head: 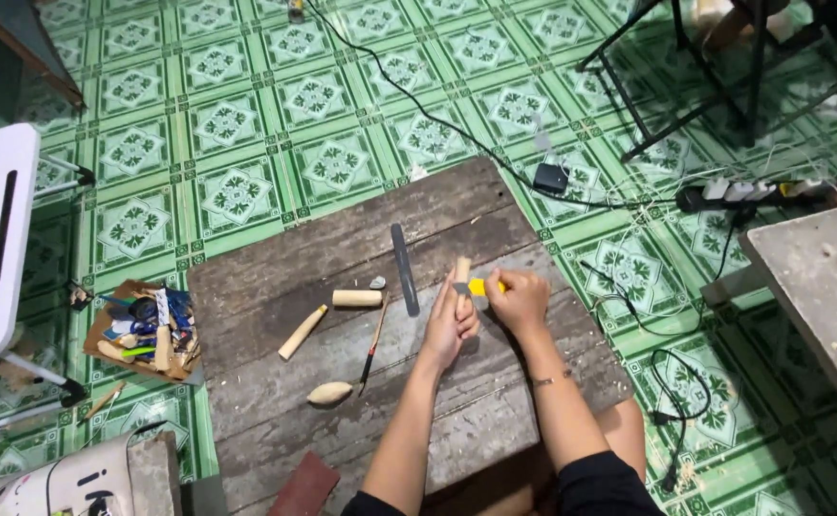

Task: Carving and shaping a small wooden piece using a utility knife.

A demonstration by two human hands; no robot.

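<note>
Left hand (450, 325) grips wooden peg (461, 270); right hand (520, 298) clasps yellow-handled knife (477, 287); plank board (275, 287), green tiled floor (237, 124).

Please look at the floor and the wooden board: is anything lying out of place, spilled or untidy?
Somewhat untidy, nothing damaged. Black cables and a white power strip trail loosely across the green tiled floor. Pale shavings dot the grey bench at right. On the wooden board, carved wood pieces lie scattered. The left hand holds a wooden piece.
</note>
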